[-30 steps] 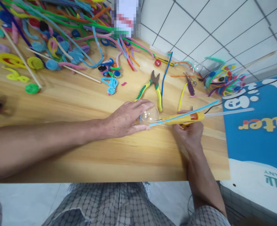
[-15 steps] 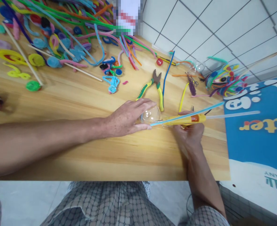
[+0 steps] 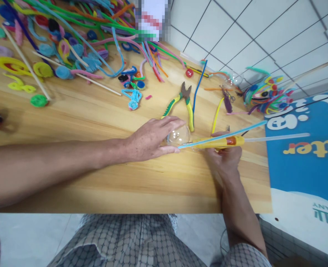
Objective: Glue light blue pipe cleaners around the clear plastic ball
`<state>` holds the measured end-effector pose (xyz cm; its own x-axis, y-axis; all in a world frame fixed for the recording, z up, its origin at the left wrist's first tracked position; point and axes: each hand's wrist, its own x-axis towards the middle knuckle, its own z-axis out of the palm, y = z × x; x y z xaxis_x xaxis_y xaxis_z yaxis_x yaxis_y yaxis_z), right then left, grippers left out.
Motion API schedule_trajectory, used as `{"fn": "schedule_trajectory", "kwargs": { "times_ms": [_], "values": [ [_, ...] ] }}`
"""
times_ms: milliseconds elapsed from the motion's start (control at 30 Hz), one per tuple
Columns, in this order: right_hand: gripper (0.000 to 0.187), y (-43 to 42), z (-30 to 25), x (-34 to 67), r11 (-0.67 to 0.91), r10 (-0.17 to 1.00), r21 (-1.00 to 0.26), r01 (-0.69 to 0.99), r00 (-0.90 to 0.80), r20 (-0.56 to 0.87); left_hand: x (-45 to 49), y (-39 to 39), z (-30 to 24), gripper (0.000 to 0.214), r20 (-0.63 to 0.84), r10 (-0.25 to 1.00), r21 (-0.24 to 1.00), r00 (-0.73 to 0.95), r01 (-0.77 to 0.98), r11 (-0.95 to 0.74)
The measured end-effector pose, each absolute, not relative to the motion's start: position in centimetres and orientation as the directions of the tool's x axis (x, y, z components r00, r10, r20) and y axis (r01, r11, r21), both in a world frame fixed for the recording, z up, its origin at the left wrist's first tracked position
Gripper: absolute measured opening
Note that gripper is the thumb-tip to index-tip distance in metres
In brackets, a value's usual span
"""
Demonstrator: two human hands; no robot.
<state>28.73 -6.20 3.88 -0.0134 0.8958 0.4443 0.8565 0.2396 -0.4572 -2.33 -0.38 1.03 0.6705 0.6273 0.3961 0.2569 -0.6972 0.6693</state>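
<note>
My left hand (image 3: 155, 141) is curled round a clear plastic ball (image 3: 178, 135), thumb below and fingers above. A light blue pipe cleaner (image 3: 222, 134) runs from its thumb tip up to the right, across the front of a yellow hot glue gun (image 3: 221, 142). My right hand (image 3: 226, 157) grips the glue gun, its fingers partly hidden behind it. The gun's nozzle points left and meets the ball's right side; whether it touches, I cannot tell. A translucent glue stick (image 3: 278, 137) sticks out of the gun's back end.
Just beyond my hands lie green-and-yellow pliers (image 3: 185, 96), a blue pipe cleaner (image 3: 199, 87) and a yellow one (image 3: 217, 115). Many pipe cleaners (image 3: 97, 26) and coiled pieces crowd the back left. A colourful pipe-cleaner figure (image 3: 266, 94) lies at the right, near a blue printed panel (image 3: 305, 167).
</note>
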Motion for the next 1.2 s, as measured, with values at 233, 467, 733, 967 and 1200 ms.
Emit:
{"fn": "schedule_trajectory", "kwargs": {
  "times_ms": [233,467,733,967,1200],
  "values": [
    [0.007,-6.0,4.0,28.8,0.279,0.888,-0.455,0.846,-0.046,0.457,-2.3,-0.4,0.9,0.072,0.397,0.627,0.671,0.670,0.254,-0.697],
    [0.009,-6.1,3.7,28.9,0.243,0.892,-0.449,0.860,-0.016,0.452,-2.4,-0.4,1.0,0.071,0.394,0.625,0.665,0.674,0.261,-0.700],
    [0.013,-6.0,3.5,29.0,0.197,0.891,-0.460,0.866,0.038,0.453,-2.3,-0.4,0.9,0.070,0.401,0.623,0.658,0.671,0.262,-0.706],
    [0.011,-5.8,4.2,27.9,0.151,0.897,-0.587,0.796,0.139,0.419,-2.5,-0.3,0.9,0.069,0.419,0.616,0.665,0.668,0.237,-0.709],
    [0.024,-3.7,5.5,31.9,0.053,0.858,-0.703,0.709,0.328,0.395,-2.7,-0.3,0.6,0.068,0.410,0.624,0.662,0.665,0.254,-0.705]
  ]
}}
